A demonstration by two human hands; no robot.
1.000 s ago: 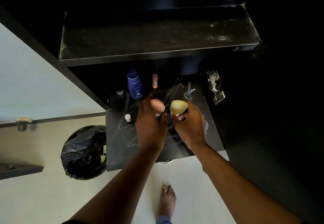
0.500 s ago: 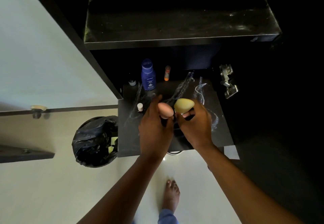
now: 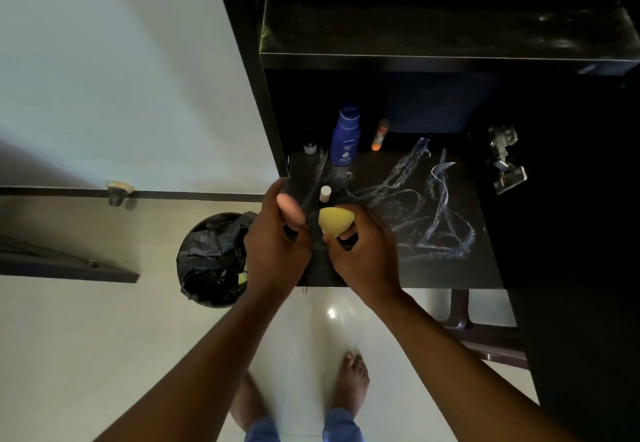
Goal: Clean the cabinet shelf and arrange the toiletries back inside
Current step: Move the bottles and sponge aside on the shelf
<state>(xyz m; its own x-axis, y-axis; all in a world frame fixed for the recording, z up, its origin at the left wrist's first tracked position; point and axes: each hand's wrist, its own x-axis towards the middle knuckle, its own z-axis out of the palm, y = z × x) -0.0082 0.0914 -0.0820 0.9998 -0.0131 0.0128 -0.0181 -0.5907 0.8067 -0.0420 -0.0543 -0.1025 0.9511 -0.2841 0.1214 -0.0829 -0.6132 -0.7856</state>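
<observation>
**Pink and yellow sponges heading back to the shelf**

Both hands are hovering over the front edge of the dark shelf (image 3: pixel 450 268). The left hand (image 3: pixel 277 251) is curling around a pink sponge (image 3: pixel 290 211); the right hand (image 3: pixel 363 254) is pinching a yellow sponge (image 3: pixel 335 222), probably keeping the pair together for placing. Just beyond the fingers a small white-capped bottle (image 3: pixel 325 194) is standing. Further back a blue bottle (image 3: pixel 344 137) reading NIVEA is standing beside an orange tube (image 3: pixel 380 135). Wet wipe streaks (image 3: pixel 426 206) are showing right of the hands, suggesting cleaning is done.
</observation>
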